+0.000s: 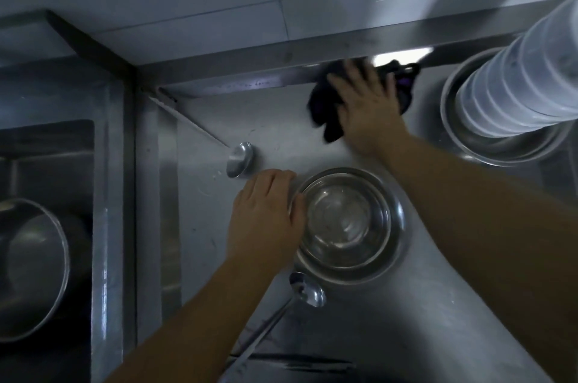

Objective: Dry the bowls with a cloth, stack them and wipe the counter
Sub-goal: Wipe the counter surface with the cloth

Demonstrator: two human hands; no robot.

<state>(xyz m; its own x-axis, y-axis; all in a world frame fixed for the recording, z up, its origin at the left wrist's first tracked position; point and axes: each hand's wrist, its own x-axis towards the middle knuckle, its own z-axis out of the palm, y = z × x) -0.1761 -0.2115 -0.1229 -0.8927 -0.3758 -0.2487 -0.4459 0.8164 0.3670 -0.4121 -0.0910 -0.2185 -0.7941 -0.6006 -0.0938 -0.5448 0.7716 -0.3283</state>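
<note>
Right, your bowls (345, 221) sit nested on the steel counter (391, 335), one inside the other, mouths up, and everything else here is placed from them. Your left hand (266, 217) is against their left rim, thumb hooked over the edge and fingers curled down the outer wall, so it grips the stack. Beyond the bowls, toward the back ledge (281, 51), lies the dark cloth (328, 107), bunched on the counter and partly hidden. Your right hand (367, 107) lies flat on top of it, fingers spread and straight, pressing it down; that hand is blurred, so the fingertips are hard to make out.

Just nearer to you than the bowls, a ladle (308, 289) lies with its cup almost touching their rim and its handle running toward you. To the left of the bowls and a little farther back, a second ladle (239, 159) rests on its side, its thin handle reaching to the back-left corner. To the right of the bowls and farther back, a tall stack of white tubs (516, 82) stands in a wide steel basin (488, 145). Well to the left of the bowls, the sink (47, 138) holds a big steel pot (31, 267).
</note>
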